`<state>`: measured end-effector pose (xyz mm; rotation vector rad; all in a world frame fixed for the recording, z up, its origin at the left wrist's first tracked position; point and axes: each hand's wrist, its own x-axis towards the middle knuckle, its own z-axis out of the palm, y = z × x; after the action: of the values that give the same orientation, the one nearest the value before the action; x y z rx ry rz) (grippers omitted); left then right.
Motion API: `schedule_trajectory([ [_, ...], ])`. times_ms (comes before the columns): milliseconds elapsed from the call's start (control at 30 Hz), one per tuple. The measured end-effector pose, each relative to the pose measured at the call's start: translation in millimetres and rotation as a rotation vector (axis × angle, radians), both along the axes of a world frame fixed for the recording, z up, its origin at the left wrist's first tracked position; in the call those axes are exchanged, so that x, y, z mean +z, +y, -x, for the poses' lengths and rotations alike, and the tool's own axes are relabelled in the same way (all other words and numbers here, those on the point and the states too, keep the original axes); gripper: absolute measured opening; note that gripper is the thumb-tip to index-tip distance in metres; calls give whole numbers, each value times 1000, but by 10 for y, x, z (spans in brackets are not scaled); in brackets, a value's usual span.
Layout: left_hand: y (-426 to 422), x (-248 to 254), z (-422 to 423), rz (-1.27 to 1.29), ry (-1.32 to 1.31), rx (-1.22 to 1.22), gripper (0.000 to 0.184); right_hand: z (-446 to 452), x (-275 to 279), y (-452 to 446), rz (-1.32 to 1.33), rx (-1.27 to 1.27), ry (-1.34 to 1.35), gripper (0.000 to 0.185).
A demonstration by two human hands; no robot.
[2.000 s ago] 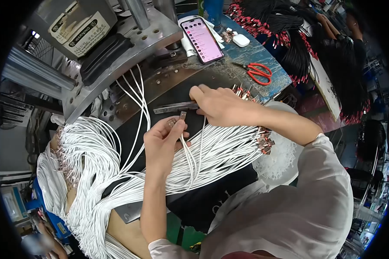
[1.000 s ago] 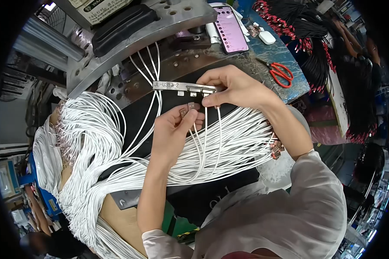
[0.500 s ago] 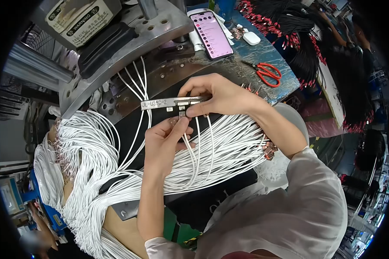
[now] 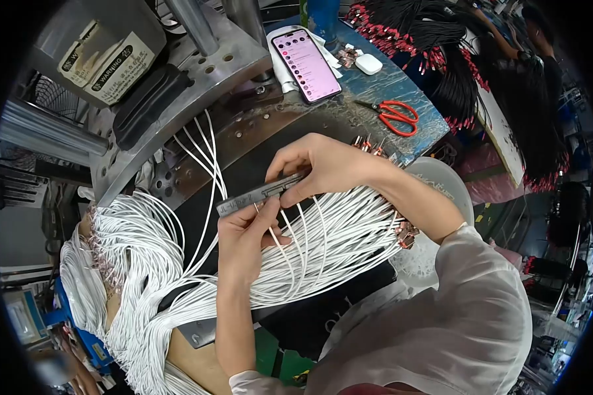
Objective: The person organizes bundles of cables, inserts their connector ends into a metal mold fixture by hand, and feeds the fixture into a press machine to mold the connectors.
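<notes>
My right hand (image 4: 326, 168) grips the right part of a slotted metal bar (image 4: 238, 203), thumb in front and fingers behind. The bar carries a stamped label beginning "JL-U3" and tilts down to the left. Against its left half, my left hand (image 4: 240, 243) pinches a white cable (image 4: 280, 245), whose end is hidden by the thumb at the bar. Other white cables hang from the bar beneath my right hand. Under both hands lies a thick bundle of white cables (image 4: 356, 230), with copper-coloured ends at the right.
A heavy metal press (image 4: 171, 89) with warning labels stands at the upper left. A phone (image 4: 306, 66), red-handled scissors (image 4: 397, 118) and a white case (image 4: 369, 64) lie on the blue worktop (image 4: 402, 79). Black cables with red ends (image 4: 435, 39) hang at the upper right.
The bar has tipped, its left end now lower and its face turned more upward. My left hand has come closer against it, covering the cable end seen before. The whole view has shifted slightly.
</notes>
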<state>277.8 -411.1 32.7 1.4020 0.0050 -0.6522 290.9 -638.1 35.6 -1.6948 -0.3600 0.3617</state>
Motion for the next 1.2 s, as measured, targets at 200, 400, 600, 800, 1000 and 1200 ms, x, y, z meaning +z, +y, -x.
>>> schedule_trajectory([
  [200, 96, 220, -91, -609, -241, -160, 27, -198, 309, -103, 426, 58, 54, 35],
  [400, 57, 343, -525, -975, -1231, -44, 29, -925, -85, 73, 768, -220, -819, 29],
  [600, -66, -138, -1246, -1285, -1484, 46, 36, -2271, -416, 357, 451, -561, -1006, 22],
  [800, -119, -87, -1147, -1083, -1296, 4, 34, -2392, -498, 283, 534, -533, -1264, 17],
  [1000, -128, -24, -1124, -1032, -1236, 49, 35, -2430, -502, 363, 468, -543, -1187, 17],
  [1200, 8, 185, -1031, -860, -1040, 146, 33, -2238, -392, 328, 597, -430, -939, 23],
])
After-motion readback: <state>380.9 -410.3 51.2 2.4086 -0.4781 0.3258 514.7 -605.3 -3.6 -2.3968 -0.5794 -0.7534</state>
